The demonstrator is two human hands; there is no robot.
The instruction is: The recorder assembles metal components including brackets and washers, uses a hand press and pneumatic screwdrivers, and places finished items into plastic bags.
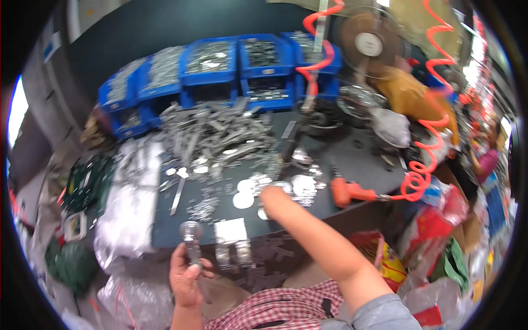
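My left hand [190, 276] is closed round a long metal strip with a round cap-like end [191, 231], held upright at the bench's front edge. Its lower end sticks out below my fingers. My right hand [270, 199] reaches over the bench among shiny round metal discs [242, 200]; its fingers are hidden and smeared by motion. To the right of it lie more bright discs [302, 185]. Between my hands, a square metal plate [230, 230] sits at the front edge. A pile of small metal pieces [203, 209] lies just behind the left hand.
Blue bins [212, 78] of metal parts line the back, with a heap of flat metal strips [214, 135] before them. An orange air tool [349, 191] with a coiled hose [419, 181] lies on the right. A fan [367, 44] stands behind; plastic bags [434, 220] crowd the right side.
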